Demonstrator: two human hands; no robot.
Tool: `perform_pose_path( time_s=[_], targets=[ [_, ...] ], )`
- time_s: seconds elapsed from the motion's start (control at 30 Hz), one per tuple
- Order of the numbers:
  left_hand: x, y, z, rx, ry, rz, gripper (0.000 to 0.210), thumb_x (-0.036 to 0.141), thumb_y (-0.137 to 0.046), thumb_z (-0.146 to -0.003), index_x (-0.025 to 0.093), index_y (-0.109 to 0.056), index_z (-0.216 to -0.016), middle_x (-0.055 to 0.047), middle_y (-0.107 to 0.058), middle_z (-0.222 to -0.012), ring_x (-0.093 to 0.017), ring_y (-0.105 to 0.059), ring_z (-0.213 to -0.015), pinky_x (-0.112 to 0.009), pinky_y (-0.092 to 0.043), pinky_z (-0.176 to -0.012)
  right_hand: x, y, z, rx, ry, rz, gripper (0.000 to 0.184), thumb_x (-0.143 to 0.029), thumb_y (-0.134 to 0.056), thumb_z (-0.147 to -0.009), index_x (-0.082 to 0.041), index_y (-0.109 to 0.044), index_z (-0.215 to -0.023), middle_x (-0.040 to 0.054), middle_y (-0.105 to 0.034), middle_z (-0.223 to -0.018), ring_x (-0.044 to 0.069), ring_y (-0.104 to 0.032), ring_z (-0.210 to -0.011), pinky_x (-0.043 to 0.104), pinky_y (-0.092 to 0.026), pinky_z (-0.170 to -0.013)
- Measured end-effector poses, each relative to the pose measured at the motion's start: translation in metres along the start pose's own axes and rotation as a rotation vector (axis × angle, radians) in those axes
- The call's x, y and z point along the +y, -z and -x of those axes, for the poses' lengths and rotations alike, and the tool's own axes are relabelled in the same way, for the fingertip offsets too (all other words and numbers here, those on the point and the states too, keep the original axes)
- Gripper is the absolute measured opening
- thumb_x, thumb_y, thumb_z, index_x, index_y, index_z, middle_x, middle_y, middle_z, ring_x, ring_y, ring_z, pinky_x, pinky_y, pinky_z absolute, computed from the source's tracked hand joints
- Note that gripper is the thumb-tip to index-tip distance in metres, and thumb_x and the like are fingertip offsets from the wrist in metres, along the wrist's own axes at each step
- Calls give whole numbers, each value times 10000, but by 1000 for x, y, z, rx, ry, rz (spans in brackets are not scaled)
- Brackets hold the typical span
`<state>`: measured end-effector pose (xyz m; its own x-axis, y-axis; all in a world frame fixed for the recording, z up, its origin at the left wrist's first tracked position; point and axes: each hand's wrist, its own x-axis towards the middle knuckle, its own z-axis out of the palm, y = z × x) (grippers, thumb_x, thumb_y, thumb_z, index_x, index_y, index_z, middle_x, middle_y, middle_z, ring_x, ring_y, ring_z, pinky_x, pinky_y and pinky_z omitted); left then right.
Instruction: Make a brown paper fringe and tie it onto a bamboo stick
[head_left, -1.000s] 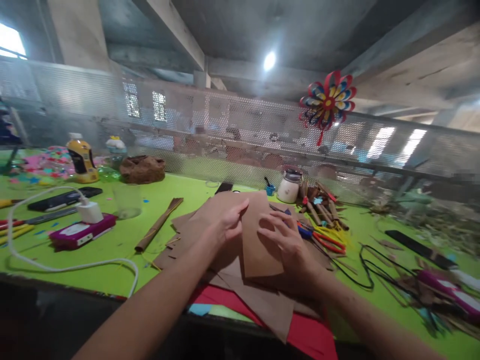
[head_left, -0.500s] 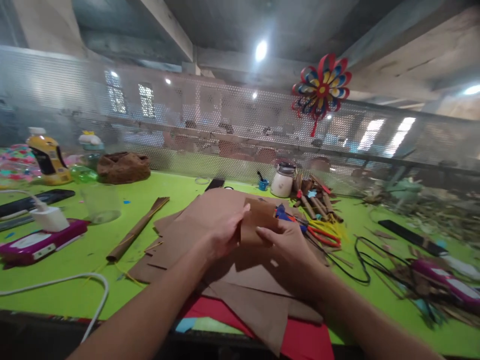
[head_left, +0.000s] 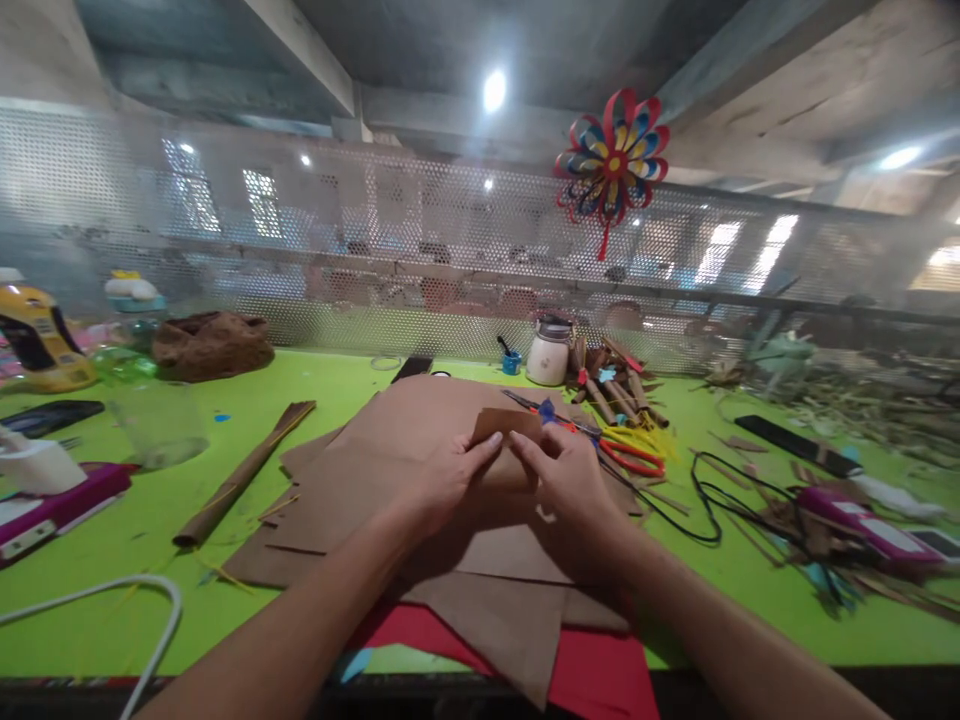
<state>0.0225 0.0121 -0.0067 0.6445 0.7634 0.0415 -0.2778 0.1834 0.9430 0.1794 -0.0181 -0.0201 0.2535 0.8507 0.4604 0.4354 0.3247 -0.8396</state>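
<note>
Between my two hands is a small piece of brown paper [head_left: 504, 420], its upper edge tilted away from me. My left hand [head_left: 451, 480] is closed on its left side, thumb on the near face. My right hand [head_left: 574, 480] pinches the right side with thumb and fingers. Below them lies a pile of large brown paper sheets [head_left: 367, 490], with red paper [head_left: 600, 680] sticking out at the table's front edge. Just beyond my right hand are scissors [head_left: 517, 400] and orange-handled pliers or scissors [head_left: 637, 460], partly hidden. A rolled brown paper tube [head_left: 244, 475] rests left of the pile.
A white jar [head_left: 548, 355] and small blue pot [head_left: 511, 362] stand at the back, beside a heap of brown paper rolls [head_left: 615, 390]. On the left are a clear cup [head_left: 161, 430] and purple power strip [head_left: 67, 510]. A black cable [head_left: 701, 500] curls at right.
The brown paper piece has tipped from facing me to a flatter, folded-looking pose, and both thumbs have come closer together on it. The whole view has shifted slightly, moving the table things left.
</note>
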Motion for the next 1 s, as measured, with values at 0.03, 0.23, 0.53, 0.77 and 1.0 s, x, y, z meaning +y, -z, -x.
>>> perform_pose_path(
  time_s=[0.03,0.23,0.53,0.77,1.0],
  targets=[
    [1,0,1,-12,-2,18,410,404,-627,-783,134,-621,-1092,-132,-692,-987,-222,-659,-823,-341,-493,-792,1,1,-2,46,21,28,346,-495,-635,-725,-155,-585,-687,-7,-555,-589,128,-485,-549,256,-384,-531],
    [6,1,5,-67,71,110,396,360,-634,-790,153,-620,-1127,-130,-691,-1031,-228,-658,-873,-364,-474,-846,0,5,-6,-111,-30,-281,333,-454,-627,-757,-156,-611,-903,40,-622,-784,153,-548,-661,275,-435,-601],
    [1,0,2,-30,107,104,369,347,-662,-765,137,-637,-1067,-128,-693,-993,-222,-655,-853,-347,-489,-804,-7,5,-1,-52,-155,-508,193,-325,-733,-649,-156,-651,-695,-3,-603,-650,125,-517,-598,272,-428,-598],
    [-2,11,0,49,116,-196,406,315,-730,-675,88,-657,-1004,-141,-685,-888,-177,-617,-726,-253,-449,-603,0,10,-6,-42,-162,-507,200,-332,-726,-660,-148,-674,-720,15,-626,-674,134,-532,-606,280,-438,-592],
    [1,6,1,90,166,-416,341,401,-681,-700,65,-674,-755,-96,-628,-573,-95,-478,-461,-228,-286,-454,5,12,-9,-74,-215,-583,239,-353,-739,-655,-150,-664,-758,21,-651,-693,156,-574,-600,304,-471,-588]
  ],
)
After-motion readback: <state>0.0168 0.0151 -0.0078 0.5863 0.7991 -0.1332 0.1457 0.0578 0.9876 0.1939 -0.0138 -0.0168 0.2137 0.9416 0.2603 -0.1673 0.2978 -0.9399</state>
